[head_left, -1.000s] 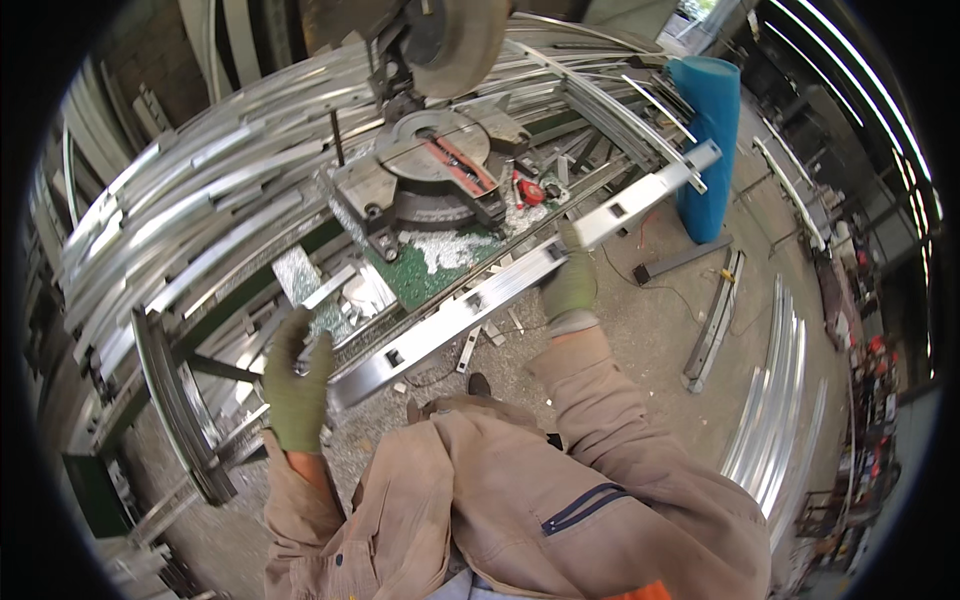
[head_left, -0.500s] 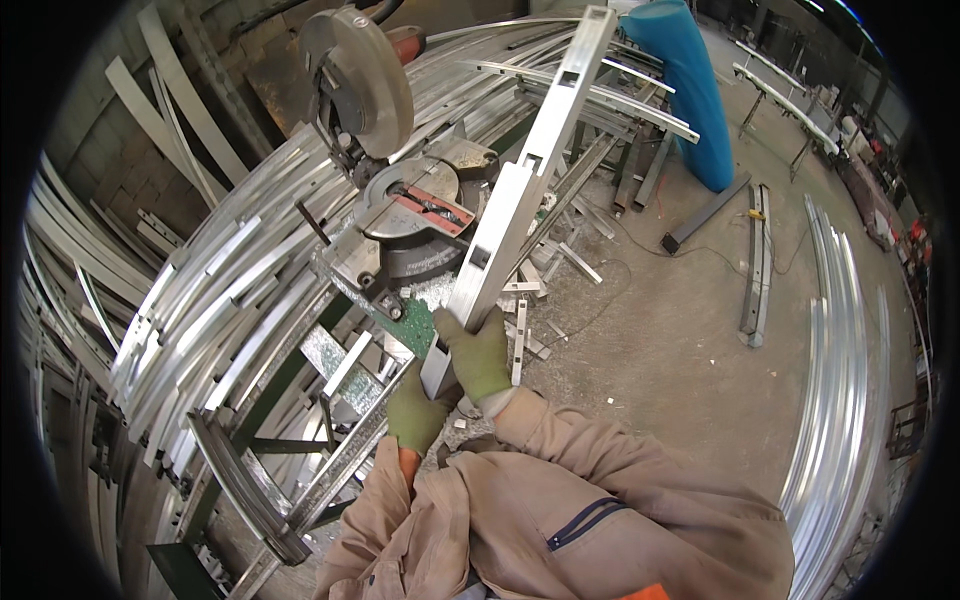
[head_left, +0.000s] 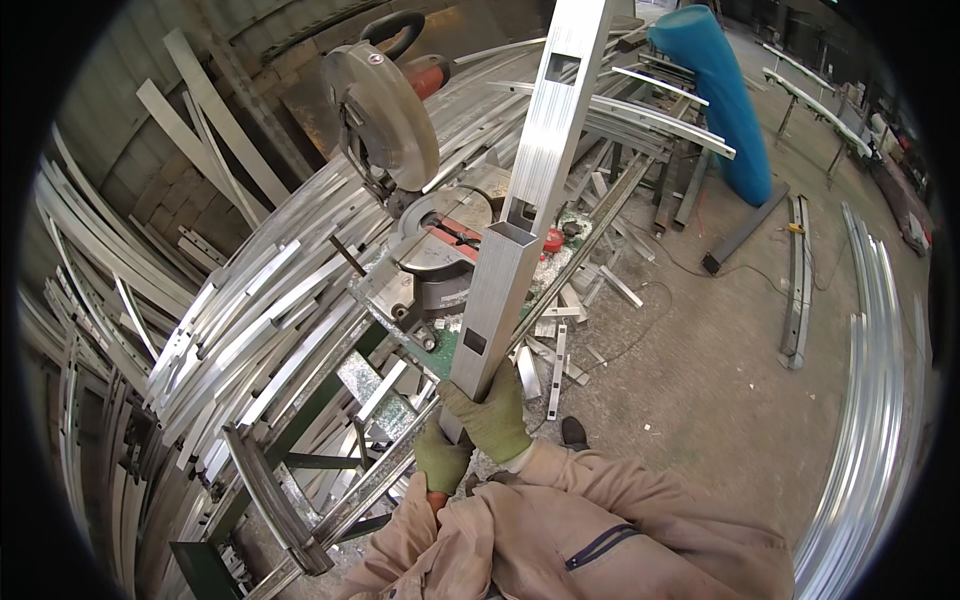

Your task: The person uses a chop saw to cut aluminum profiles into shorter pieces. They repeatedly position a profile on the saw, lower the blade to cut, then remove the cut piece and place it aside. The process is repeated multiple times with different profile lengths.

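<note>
Close by a green metal counter (head_left: 440,364), a person in a tan work jacket (head_left: 640,520) holds up two silver, square-sided hollow metal tubes with rectangular slots. The shorter silver tube (head_left: 492,300) lies nearer the person, its open end showing partway along the longer silver tube (head_left: 560,105), which runs on beyond it and out at the top of the view. Both slant up and away from the body, passing in front of the saw's base. The right hand (head_left: 497,415), in an olive-green glove, has its fingers clamped round the lower part of the shorter tube, the thumb across its near face. The left hand (head_left: 441,462), gloved alike, sits just below at the bottom end; its fingers are mostly hidden, and I cannot tell how tightly they close. On the counter stands a grey cut-off saw (head_left: 390,125) with its round head raised above the base. A broad spread of silver metal lengths (head_left: 250,340) lies to the left, and small silver offcuts (head_left: 557,372) litter the floor (head_left: 690,420) to the right. Farther off stands a tall blue roll (head_left: 712,105).
</note>
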A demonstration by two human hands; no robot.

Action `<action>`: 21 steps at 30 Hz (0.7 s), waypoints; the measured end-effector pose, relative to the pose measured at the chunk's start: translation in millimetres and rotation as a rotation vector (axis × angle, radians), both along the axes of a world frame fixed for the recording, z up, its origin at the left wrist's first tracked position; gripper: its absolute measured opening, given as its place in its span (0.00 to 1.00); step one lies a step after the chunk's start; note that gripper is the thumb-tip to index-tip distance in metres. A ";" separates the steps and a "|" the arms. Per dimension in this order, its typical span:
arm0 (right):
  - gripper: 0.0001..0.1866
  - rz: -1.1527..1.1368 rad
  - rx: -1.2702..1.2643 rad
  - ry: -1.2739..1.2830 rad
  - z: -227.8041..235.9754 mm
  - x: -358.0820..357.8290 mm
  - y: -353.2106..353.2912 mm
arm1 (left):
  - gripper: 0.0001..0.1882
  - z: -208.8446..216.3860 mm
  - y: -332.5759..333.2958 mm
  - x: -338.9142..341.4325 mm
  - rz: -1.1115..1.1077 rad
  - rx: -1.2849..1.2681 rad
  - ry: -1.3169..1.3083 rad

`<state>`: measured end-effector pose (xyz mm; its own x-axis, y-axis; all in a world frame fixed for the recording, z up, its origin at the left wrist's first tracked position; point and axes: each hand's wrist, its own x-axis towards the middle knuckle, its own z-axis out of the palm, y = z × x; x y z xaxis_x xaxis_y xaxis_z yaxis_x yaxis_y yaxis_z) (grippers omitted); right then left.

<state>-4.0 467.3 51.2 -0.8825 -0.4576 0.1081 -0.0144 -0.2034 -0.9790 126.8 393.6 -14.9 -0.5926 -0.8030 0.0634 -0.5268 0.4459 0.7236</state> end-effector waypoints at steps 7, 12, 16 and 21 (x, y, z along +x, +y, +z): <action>0.44 0.025 0.026 0.015 -1.9 -1.9 1.2 | 0.41 4.8 2.6 1.3 0.004 0.073 -0.068; 0.40 0.114 -0.067 -0.051 -8.1 -5.8 8.8 | 0.46 34.6 -4.7 5.9 -0.203 0.195 -0.010; 0.36 0.308 -0.269 -0.096 -18.3 -13.6 18.3 | 0.44 42.8 -14.3 16.6 -0.346 0.288 0.051; 0.36 0.431 -0.242 -0.081 8.3 -29.7 42.4 | 0.40 3.2 4.9 26.1 -0.201 -0.063 0.001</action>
<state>-33.7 509.7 59.6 -0.6288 -0.7527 0.1951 0.1952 -0.3957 -0.8974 152.9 398.6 -11.8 -0.7407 -0.6628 0.1101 -0.4218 0.5863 0.6916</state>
